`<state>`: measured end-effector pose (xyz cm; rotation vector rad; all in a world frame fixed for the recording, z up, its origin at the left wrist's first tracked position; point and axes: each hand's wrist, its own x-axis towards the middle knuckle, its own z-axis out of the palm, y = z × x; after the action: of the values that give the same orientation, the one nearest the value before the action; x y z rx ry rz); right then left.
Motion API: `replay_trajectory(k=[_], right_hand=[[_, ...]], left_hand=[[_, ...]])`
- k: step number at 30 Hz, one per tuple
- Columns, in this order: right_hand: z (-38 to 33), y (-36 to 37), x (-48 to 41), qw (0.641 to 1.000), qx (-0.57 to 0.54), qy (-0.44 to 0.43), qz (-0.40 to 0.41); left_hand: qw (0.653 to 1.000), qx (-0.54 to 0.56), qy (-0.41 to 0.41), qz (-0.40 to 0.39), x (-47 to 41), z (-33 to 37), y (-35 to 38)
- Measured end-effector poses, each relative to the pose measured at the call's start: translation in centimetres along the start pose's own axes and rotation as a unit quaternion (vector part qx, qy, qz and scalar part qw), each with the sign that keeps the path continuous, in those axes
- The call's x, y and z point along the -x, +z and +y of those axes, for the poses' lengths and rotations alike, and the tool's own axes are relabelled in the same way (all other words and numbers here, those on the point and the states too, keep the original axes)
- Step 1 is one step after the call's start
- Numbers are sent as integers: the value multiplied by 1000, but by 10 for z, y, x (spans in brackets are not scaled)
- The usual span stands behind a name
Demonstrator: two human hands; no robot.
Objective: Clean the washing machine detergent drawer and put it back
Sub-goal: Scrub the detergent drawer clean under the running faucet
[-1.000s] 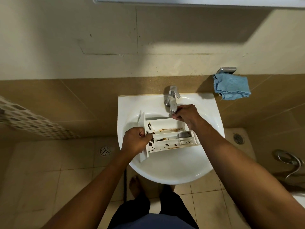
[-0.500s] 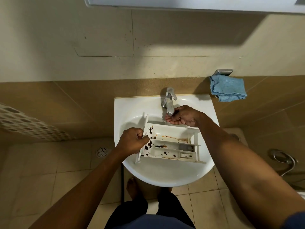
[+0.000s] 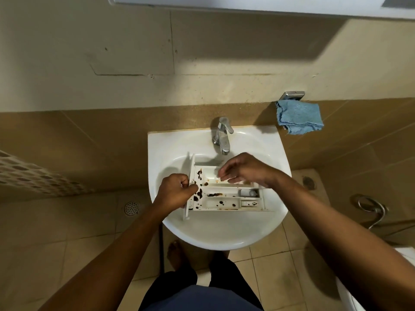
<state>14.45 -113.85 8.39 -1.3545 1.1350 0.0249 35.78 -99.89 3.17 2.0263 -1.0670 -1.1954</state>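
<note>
Over the sink [image 3: 215, 234], the drawer [image 3: 226, 199] lay across the basin, dark stains [image 3: 198, 193] spotting its compartments. One left hand [image 3: 174, 194] gripped its front end. The right hand [image 3: 243, 169] hovered above the rear compartment, fingers loosely spread, holding nothing I could see. A firm grip and rubbing each stain under the tap [image 3: 222, 135] would serve best, I judged — corners especially.

Pretty small bathroom: a white washbasin [image 3: 265, 140] with a chrome tap [image 3: 222, 135] at its back edge. The wall behind the washbasin has tan tile [image 3: 89, 140] low down and scuffed cream paint [image 3: 67, 63] above, with a slanted shadow across it. Up and right of the washbasin, a blue cloth [image 3: 298, 116] hangs off a metal holder [image 3: 293, 95]. Under the washbasin are beige floor tiles [image 3: 56, 254], with a round floor drain [image 3: 131, 208] to its left and a looped metal hose [image 3: 370, 207] to its right.
</note>
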Motion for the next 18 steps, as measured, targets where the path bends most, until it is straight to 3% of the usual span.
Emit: replay_trajectory(k=[2,5,8,11,14,16,18], right_hand=[[9,9,-3,999,43,-18,26],[17,7,-5,987,55,-65,138],[16,24,-1,963,203,-139,112],[25,44,1,905,360,-222,31],[44,28,5,832,525,-164,68],[50,22,4,814,553,-141,107],[44,35,0,830,522,-177,84]], left_hand=[[1000,-1,5,-3,0,0,2],[1000,4,4,-4,2,2,2],[1000,11,2,9,6,0,0],[999,21,2,30,12,-2,-3],[999,32,2,37,16,-3,-5],[999,27,14,40,17,-5,-6],[999,20,24,40,18,-7,-4]])
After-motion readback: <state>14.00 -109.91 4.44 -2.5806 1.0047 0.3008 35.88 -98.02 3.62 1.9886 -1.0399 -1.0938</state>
